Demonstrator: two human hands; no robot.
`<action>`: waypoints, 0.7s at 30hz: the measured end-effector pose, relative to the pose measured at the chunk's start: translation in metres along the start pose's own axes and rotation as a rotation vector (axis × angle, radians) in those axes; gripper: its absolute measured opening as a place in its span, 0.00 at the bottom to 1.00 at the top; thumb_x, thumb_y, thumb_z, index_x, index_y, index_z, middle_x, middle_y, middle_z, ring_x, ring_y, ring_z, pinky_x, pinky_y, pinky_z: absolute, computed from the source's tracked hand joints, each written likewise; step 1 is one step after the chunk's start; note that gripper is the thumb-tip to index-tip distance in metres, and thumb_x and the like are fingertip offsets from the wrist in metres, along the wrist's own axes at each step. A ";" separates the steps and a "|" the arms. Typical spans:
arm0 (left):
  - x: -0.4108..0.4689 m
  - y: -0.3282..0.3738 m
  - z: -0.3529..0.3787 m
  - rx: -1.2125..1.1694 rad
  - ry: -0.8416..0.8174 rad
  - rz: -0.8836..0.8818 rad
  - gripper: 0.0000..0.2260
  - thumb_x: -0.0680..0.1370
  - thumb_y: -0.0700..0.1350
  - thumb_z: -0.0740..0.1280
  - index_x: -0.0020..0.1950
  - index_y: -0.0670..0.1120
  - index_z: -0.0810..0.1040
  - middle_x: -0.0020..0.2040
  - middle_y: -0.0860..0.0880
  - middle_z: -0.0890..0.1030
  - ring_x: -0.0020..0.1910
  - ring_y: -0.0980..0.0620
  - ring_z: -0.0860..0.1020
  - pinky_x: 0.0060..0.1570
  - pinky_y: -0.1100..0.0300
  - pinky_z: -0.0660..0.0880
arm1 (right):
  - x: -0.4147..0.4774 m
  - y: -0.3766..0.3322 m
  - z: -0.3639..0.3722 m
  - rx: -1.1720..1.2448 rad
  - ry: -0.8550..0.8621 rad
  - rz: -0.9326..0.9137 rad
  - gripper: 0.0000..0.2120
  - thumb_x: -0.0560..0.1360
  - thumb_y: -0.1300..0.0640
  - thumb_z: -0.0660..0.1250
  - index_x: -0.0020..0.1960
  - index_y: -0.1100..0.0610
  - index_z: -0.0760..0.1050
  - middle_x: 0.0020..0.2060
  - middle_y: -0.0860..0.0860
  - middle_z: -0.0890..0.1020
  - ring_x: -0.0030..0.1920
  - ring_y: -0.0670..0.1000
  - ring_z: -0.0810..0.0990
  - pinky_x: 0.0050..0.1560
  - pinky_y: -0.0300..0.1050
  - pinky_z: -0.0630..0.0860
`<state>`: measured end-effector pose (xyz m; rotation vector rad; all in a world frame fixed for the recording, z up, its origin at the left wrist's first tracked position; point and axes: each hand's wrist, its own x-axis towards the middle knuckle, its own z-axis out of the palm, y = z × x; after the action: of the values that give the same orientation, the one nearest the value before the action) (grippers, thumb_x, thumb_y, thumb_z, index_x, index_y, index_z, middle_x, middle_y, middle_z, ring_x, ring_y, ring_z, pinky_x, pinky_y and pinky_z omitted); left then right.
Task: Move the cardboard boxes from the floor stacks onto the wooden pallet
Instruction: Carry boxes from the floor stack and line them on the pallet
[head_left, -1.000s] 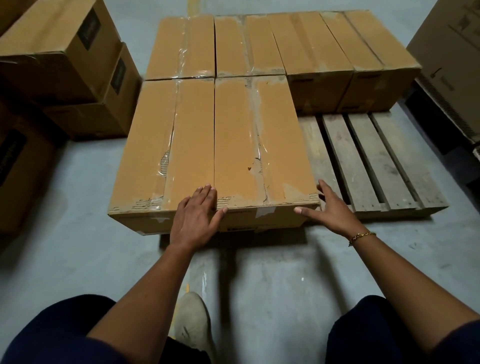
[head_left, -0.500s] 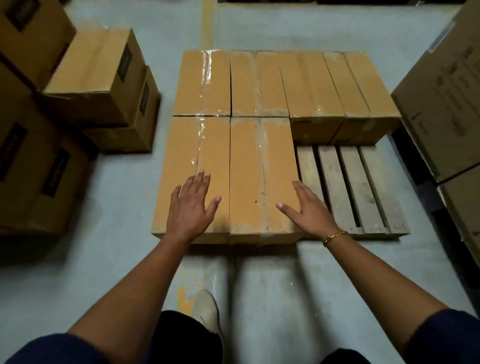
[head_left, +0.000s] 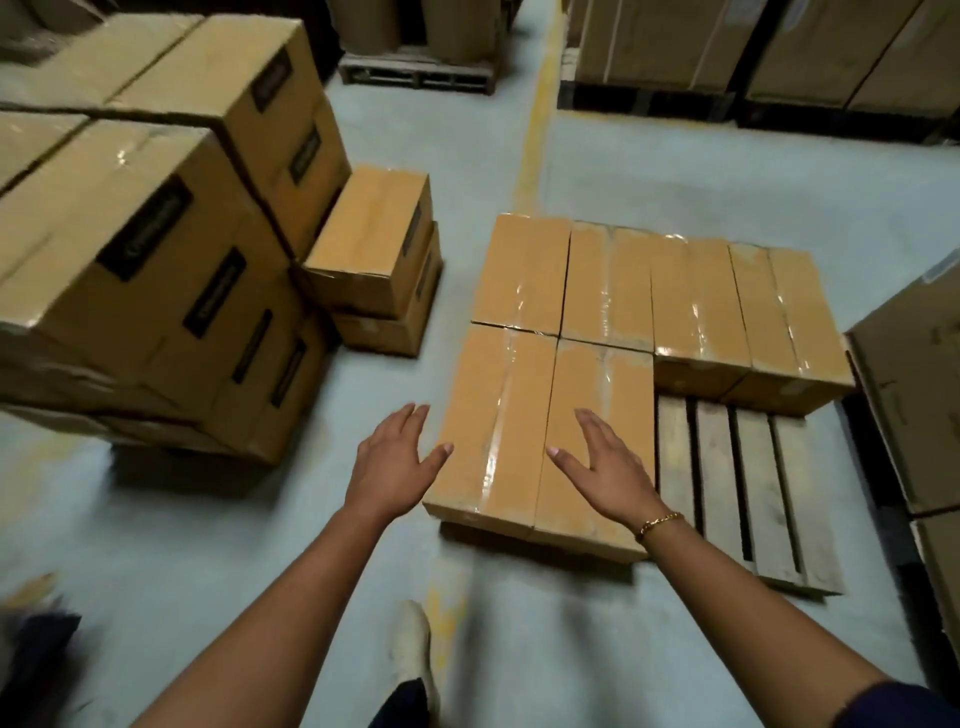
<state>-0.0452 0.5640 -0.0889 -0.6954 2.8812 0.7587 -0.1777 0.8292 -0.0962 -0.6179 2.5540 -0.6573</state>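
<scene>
Brown cardboard is all around. The wooden pallet (head_left: 748, 493) lies on the grey floor (head_left: 208, 545), in front and a little to the right. The pallet boxes (head_left: 696, 296) sit on it side by side, smooth on top, with shiny tape down the middle of each. Only the near right corner shows bare wood: rough, pale slats with dark gaps between them.

Both hands are empty, with fingers spread and straight. The left hand (head_left: 395, 462) hangs over the floor, just beside the left edge of the near boxes. The right hand (head_left: 608, 467) is over the near box (head_left: 618, 374) next to the bare slats (I cannot tell if it touches the top).

The boxes to be moved are on the left. A short stack (head_left: 384, 322) of two stands on the floor, ahead of the hands and to their left, near the pallet. Its top box (head_left: 371, 234) is long and flat, and its long side runs away from the person. The left hand is the nearer one to it. I think this box comes next, and it would fit the bare corner. The tall stack (head_left: 156, 260) further left has dark labels on its sides.
</scene>
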 end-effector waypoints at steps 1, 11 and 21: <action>0.004 -0.008 -0.016 -0.013 0.007 -0.006 0.31 0.82 0.64 0.57 0.82 0.53 0.58 0.82 0.51 0.59 0.81 0.49 0.57 0.76 0.46 0.58 | 0.006 -0.018 -0.002 0.011 -0.003 -0.001 0.38 0.81 0.33 0.56 0.83 0.51 0.51 0.82 0.47 0.55 0.81 0.50 0.55 0.77 0.52 0.56; 0.067 -0.107 -0.161 -0.104 -0.015 -0.022 0.32 0.81 0.68 0.50 0.80 0.53 0.65 0.79 0.52 0.66 0.79 0.52 0.61 0.76 0.49 0.60 | 0.103 -0.183 0.002 0.191 -0.048 0.052 0.37 0.80 0.33 0.56 0.83 0.49 0.52 0.82 0.47 0.56 0.81 0.50 0.56 0.77 0.49 0.56; 0.162 -0.171 -0.229 -0.184 0.005 -0.077 0.30 0.82 0.66 0.52 0.80 0.53 0.65 0.79 0.52 0.66 0.79 0.51 0.61 0.75 0.44 0.60 | 0.207 -0.276 0.005 0.245 -0.062 0.044 0.37 0.81 0.34 0.56 0.83 0.50 0.53 0.82 0.47 0.57 0.81 0.50 0.56 0.77 0.48 0.56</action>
<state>-0.1050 0.2545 0.0041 -0.8230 2.7951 1.0212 -0.2576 0.5042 -0.0133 -0.4897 2.3741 -0.9040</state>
